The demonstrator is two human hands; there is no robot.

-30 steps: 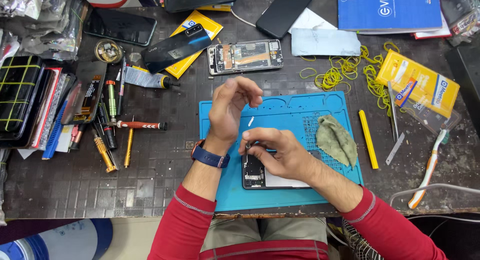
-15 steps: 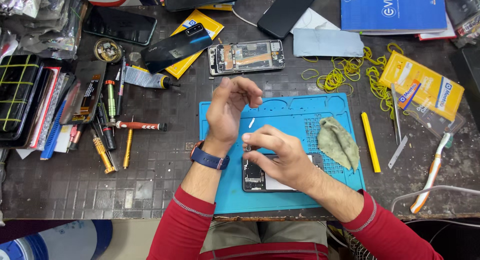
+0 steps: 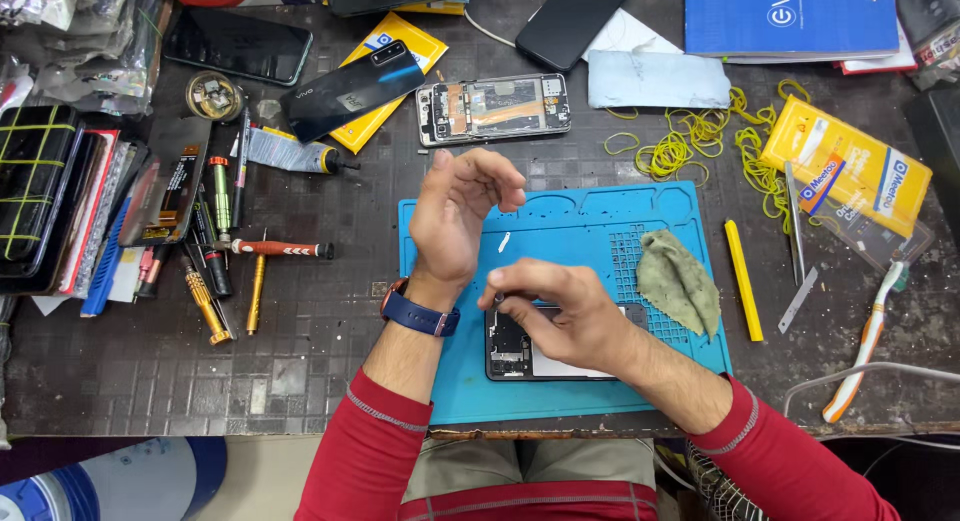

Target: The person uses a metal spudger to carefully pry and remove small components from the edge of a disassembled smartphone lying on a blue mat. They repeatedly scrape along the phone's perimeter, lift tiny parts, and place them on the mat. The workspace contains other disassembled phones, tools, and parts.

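Observation:
An opened phone (image 3: 510, 353) with its back off lies on a blue work mat (image 3: 580, 226) at the table's near edge. My right hand (image 3: 565, 319) lies over the phone, its fingertips pinched together at the phone's upper left corner. My left hand (image 3: 455, 216), with a blue watch (image 3: 420, 314) on the wrist, is raised above the mat's left part. Its fingers are loosely curled and apart, and nothing shows in them. A small white piece (image 3: 504, 242) lies on the mat between the two hands.
A green cloth (image 3: 678, 279) and a yellow stick tool (image 3: 742, 279) lie at the mat's right. Behind the mat lie another opened phone (image 3: 492, 108), a dark back cover (image 3: 350, 89) and yellow rubber bands (image 3: 690, 141). Screwdrivers (image 3: 280, 248) lie left, a toothbrush (image 3: 862, 346) right.
My right hand has shifted slightly over the phone, its fingers now bunched at the upper left corner. My left hand stays raised, its fingers a little more spread.

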